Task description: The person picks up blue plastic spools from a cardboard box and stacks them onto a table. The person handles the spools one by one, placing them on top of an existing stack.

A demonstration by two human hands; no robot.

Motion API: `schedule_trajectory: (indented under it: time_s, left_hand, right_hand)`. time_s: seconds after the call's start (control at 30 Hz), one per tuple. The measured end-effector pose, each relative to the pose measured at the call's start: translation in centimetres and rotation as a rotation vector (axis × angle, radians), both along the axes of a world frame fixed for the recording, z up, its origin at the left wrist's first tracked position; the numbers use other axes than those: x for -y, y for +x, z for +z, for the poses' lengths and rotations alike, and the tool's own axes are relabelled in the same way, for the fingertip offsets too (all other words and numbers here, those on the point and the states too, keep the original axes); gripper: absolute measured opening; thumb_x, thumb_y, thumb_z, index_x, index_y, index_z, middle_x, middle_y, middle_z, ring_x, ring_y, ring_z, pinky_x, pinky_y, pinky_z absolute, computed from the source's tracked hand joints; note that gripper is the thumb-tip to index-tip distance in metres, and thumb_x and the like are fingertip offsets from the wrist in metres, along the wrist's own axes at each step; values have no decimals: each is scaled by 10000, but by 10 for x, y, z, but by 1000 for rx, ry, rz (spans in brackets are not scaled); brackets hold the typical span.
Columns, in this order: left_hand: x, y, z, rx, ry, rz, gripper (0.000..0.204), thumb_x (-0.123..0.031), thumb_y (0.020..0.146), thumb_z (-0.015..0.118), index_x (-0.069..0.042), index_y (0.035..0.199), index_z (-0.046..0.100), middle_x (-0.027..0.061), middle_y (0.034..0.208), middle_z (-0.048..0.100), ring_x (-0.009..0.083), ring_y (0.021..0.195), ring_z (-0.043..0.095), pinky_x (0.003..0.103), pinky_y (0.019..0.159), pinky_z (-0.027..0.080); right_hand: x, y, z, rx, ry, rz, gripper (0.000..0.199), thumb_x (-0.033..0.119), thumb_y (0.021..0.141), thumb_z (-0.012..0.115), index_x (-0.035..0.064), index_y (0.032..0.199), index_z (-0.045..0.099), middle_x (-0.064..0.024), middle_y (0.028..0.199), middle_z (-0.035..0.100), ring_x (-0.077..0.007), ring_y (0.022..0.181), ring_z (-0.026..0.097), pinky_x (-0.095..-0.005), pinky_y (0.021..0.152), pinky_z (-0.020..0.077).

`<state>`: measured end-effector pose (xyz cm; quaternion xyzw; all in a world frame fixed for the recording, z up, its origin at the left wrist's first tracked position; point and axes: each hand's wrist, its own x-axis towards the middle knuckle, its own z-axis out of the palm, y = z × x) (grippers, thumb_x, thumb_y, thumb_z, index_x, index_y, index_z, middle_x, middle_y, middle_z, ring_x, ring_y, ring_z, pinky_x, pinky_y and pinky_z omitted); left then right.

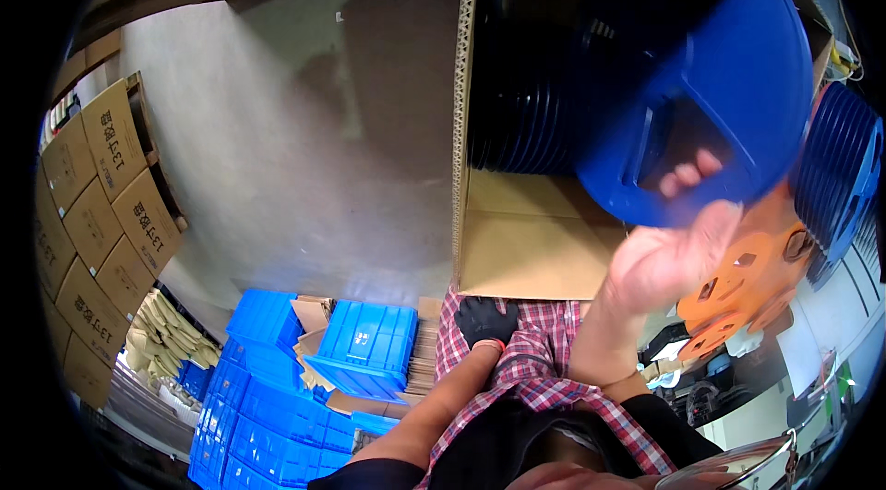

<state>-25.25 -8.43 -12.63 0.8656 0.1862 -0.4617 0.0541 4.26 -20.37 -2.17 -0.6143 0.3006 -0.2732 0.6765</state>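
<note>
My right hand (678,255), bare, grips the lower rim of a large blue plastic reel (761,75), with fingers through one of its cut-outs and the thumb on the rim. The reel is tilted over the right side of an open cardboard box (544,250) and smeared by motion. Inside the box, a row of dark blue reels (526,125) stands on edge; shadow hides the far part. Against the red plaid cloth at my lap rests my left hand (482,319) in a black glove, fingers spread, holding nothing.
Orange reels (748,282) and a stack of blue reels (835,167) stand right of the box. Blue plastic bins (365,342) are piled at lower left, beside flattened cardboard (425,347). Stacked cartons (97,222) line the far left. Grey floor (249,149) lies left of the box.
</note>
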Motion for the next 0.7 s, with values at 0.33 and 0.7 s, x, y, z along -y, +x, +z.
schedule_trajectory:
  time_s: [0.33,0.7]
  left_hand:
    - [-3,-5,-5,-61,-16,74,631,-518,700,535,-36,1108,533,193,1020,500,331,970,486,471,823,362]
    - [-7,-3,-10,1,3,48,608,-536,707,525,-66,1092,555,204,1047,518,355,975,500,496,815,374]
  right_hand:
    - [-55,23,-50,-59,59,150,354,264,953,402,-23,1136,497,-115,1047,570,-147,857,532,-266,727,415]
    - [-80,-14,-101,-424,-150,615,404,127,908,460,-73,1254,401,-213,1259,476,-247,1163,469,-304,959,362]
